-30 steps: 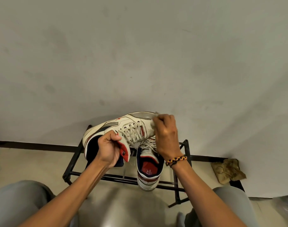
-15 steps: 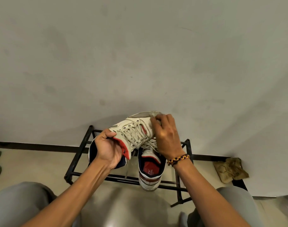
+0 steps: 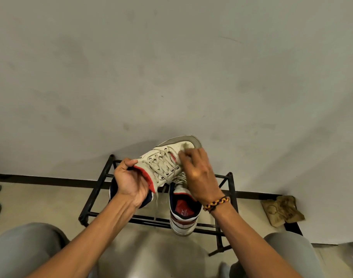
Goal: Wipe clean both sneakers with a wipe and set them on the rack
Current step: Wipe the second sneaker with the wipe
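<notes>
The sneaker (image 3: 167,157) I hold is off-white with a grey toe edge, red tongue lining and navy collar; the second sneaker (image 3: 183,211) shows a red insole and red-navy heel stripes, on a black rack (image 3: 97,189); my bracelet (image 3: 216,203) is braided yellow and dark purple

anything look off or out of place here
A crumpled brownish cloth lies on the floor right of the rack, against the wall. A loose lace dangles from the held sneaker. The other sneaker overhangs the rack's front bar.
</notes>
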